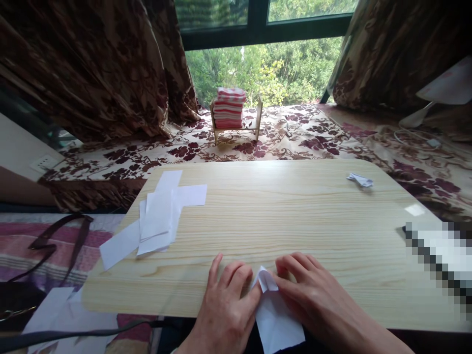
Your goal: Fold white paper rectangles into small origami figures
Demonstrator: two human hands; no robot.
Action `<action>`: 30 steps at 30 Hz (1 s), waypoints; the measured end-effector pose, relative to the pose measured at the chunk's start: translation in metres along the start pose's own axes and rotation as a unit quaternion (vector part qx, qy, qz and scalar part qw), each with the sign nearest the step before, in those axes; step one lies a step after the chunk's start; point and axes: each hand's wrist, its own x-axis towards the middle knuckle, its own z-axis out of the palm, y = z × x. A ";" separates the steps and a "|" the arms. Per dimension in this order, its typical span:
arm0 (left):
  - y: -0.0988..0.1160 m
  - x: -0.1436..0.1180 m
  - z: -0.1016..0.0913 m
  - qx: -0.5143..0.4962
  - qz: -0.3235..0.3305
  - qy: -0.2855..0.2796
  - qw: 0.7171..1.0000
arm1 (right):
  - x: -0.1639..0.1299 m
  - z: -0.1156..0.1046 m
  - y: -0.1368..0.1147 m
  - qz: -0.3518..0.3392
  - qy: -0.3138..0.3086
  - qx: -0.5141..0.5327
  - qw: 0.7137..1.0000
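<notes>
Hands at the board's (295, 206) near edge: left hand (226, 305) and right hand (313, 295) press flat, fingers together, on a half-folded paper (275, 314), its tip (266, 279) already creased up. One folded piece (360, 180) lies far right; loose sheets (158, 216) wait unfolded, so most folding seems left.

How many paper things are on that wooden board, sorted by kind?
Paper being folded under the left hand and right hand: 1
Finished small folded piece, far right of the board: 1
Pile of loose white strips, too overlapped to count singly: 1
Small white scrap at the right edge: 1
Total: 4
</notes>
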 end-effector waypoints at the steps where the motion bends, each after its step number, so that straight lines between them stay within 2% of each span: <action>1: 0.000 0.000 0.000 0.002 0.000 -0.001 1.000 | 0.000 0.000 0.000 0.000 0.002 -0.003 1.000; 16: -0.003 -0.004 0.005 0.004 -0.001 0.014 1.000 | 0.000 0.003 -0.001 -0.005 -0.009 -0.021 1.000; 20: -0.007 -0.007 0.013 0.017 0.008 0.049 0.999 | 0.002 0.002 -0.005 -0.002 -0.009 -0.035 0.999; 25: -0.012 -0.013 0.016 0.034 0.019 0.061 0.997 | 0.004 -0.002 -0.011 -0.007 -0.007 -0.068 0.998; 30: -0.020 -0.018 0.026 0.096 0.031 0.098 0.990 | 0.004 0.003 -0.014 -0.008 0.009 -0.112 0.994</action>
